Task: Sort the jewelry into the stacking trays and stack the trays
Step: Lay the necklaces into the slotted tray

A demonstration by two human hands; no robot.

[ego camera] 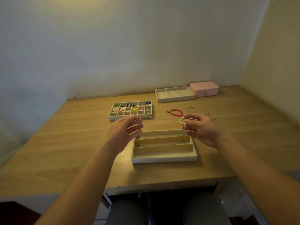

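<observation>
Head view: we hold a thin silver chain (155, 125) stretched between our left hand (128, 129), pinching one end, and our right hand (200, 129), pinching the other, just above the long-slot tray (164, 159) on the counter (81, 143). We judge the step is laying it into a slot, which calls for lowering both ends level. Two rear slots hold chains, the grid tray (116, 118) holds small colourful earrings, the three-compartment tray (176, 99) looks bare, and a red bead bracelet (176, 111) lies loose nearby.

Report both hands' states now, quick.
Left hand: pinching one end of the thin chain necklace.
Right hand: pinching the other end of the same necklace.
</observation>
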